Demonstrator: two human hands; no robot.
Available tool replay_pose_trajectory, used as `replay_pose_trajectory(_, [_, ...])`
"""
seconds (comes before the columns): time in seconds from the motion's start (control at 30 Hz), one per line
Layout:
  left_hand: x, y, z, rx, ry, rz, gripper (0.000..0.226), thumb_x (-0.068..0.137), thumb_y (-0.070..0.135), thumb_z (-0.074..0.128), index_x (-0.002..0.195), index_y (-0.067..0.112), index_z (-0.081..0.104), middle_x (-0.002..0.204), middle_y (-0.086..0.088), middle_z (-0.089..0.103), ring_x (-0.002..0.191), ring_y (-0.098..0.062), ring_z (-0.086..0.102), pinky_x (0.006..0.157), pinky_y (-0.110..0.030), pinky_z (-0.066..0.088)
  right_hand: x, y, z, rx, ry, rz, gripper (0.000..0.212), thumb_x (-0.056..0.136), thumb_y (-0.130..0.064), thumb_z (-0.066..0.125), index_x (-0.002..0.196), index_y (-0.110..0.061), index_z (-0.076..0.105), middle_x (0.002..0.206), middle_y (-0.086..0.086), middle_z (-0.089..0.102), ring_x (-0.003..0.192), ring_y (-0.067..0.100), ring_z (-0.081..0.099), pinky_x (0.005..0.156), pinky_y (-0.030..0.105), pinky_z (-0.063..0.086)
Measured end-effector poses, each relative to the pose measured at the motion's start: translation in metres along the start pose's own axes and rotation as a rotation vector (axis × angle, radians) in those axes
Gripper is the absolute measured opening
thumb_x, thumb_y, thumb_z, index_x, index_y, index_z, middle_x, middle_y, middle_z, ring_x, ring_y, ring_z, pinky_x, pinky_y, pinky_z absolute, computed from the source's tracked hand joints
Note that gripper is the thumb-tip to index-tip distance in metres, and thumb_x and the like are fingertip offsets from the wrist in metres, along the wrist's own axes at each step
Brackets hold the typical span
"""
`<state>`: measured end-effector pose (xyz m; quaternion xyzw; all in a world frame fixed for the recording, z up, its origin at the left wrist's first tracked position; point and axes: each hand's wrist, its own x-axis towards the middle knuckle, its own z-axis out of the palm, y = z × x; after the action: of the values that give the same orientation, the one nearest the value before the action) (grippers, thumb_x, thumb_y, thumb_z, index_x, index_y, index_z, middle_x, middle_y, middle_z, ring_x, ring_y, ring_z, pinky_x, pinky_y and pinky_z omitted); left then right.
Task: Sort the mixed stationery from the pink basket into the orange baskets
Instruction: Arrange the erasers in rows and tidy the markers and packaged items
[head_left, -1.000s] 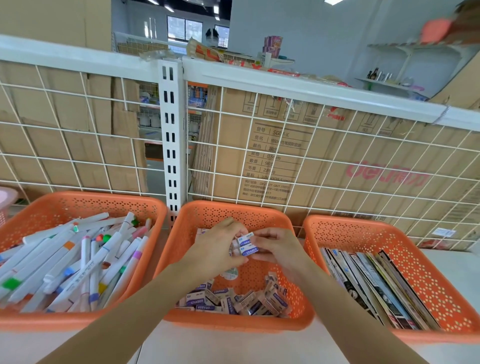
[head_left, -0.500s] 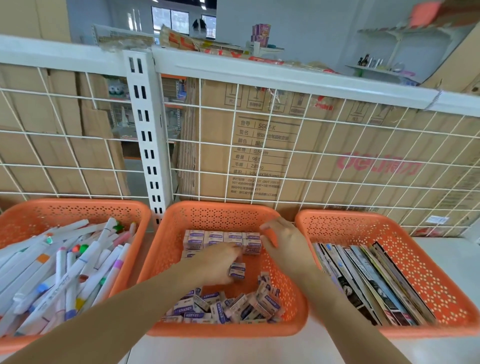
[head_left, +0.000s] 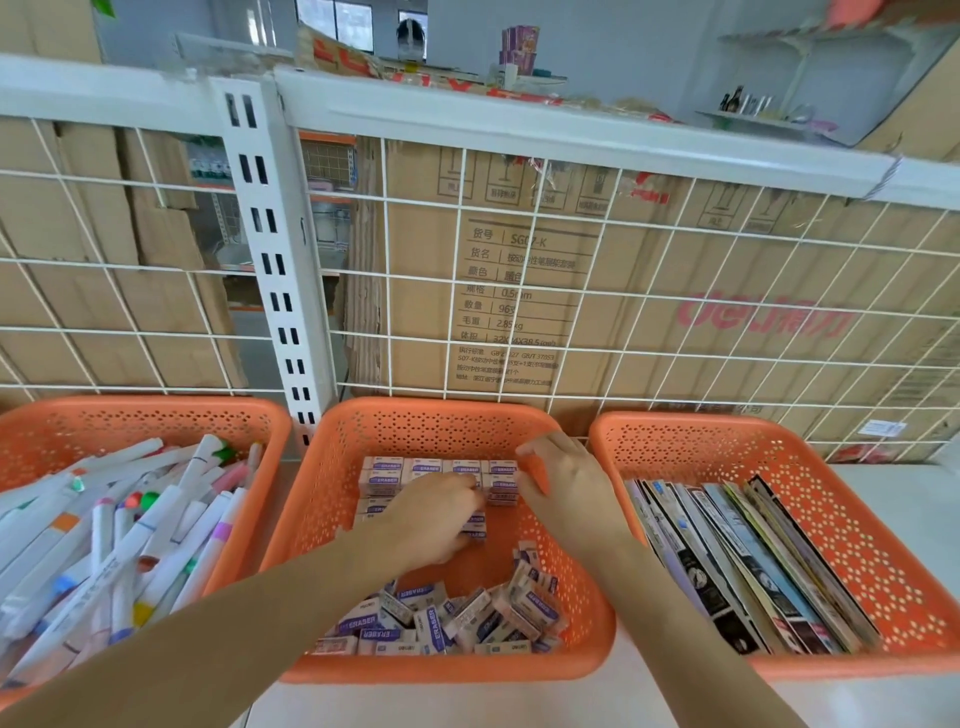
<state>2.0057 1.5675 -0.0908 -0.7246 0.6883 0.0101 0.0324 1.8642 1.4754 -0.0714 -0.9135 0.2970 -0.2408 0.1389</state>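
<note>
Stationery shop or stockroom: white wire-grid shelf back (head_left: 571, 291), stacked printed cartons (head_left: 519, 296) behind it, orange baskets (head_left: 447, 426) of stock just below.

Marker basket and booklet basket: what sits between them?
Head view: a third orange basket holding erasers, a neat row at the back, loose ones in front; the left hand and right hand reach into it.

I count three orange baskets (head_left: 441, 415), one left hand (head_left: 431, 519), one right hand (head_left: 571, 483), and maybe forty erasers (head_left: 431, 618) under them.
</note>
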Motion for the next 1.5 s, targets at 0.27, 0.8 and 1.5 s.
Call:
replay_pose_trajectory(0.27, [0.001, 0.002, 0.0, 0.039, 0.013, -0.066, 0.029, 0.088, 0.017, 0.059, 0.116, 0.01, 0.056, 0.112, -0.008, 0.059, 0.105, -0.025, 0.058, 0.086, -0.036, 0.045, -0.001, -0.001, -0.001, 0.004, 0.0, 0.005, 0.021, 0.089, -0.02, 0.058, 0.109, -0.013, 0.064, 0.114, 0.001, 0.061, 0.107, 0.018, 0.054, 0.09, 0.032, 0.046])
replay_pose_trajectory(0.8, [0.006, 0.035, -0.013, -0.941, -0.266, -0.035, 0.018, 0.085, 0.018, 0.066, 0.098, 0.007, 0.07, 0.088, 0.0, 0.066, 0.071, -0.004, 0.056, 0.066, -0.016, 0.043, -0.001, -0.002, -0.003, 0.042, 0.01, 0.023, 0.019, 0.089, -0.017, 0.058, 0.107, -0.012, 0.065, 0.114, 0.001, 0.061, 0.107, 0.019, 0.054, 0.09, 0.034, 0.045])
replay_pose_trajectory(1.5, [-0.043, -0.005, -0.025, -1.183, -0.132, -0.293, 0.021, 0.094, 0.006, 0.051, 0.111, 0.012, 0.061, 0.113, -0.004, 0.054, 0.101, -0.02, 0.058, 0.074, -0.034, 0.058, 0.007, -0.032, -0.035, -0.2, -1.02, -0.182, 0.028, 0.085, -0.005, 0.061, 0.112, -0.01, 0.068, 0.112, 0.006, 0.066, 0.101, 0.02, 0.056, 0.085, 0.031, 0.044])
